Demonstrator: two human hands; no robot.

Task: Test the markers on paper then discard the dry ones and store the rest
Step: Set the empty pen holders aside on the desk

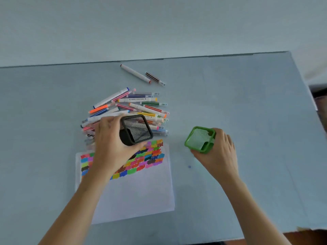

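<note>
Two cups ready for sorting | your left hand (113, 147) grips black mesh cup (136, 129) over the markers (134, 108) | your right hand (219, 152) grips green mesh cup (200, 139) on tabletop (247, 103)

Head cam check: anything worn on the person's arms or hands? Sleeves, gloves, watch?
Nothing visible. The left hand and right hand are bare, no gloves, rings or watch showing. Both forearms are bare down to the frame edge, so no sleeves in view.

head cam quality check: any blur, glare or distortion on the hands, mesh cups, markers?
Head view: soft, even light, no glare, faint shadows; wide-angle bows the table edge; left hand and black mesh cup slightly soft; right hand, green mesh cup and marker pile readable.
</note>
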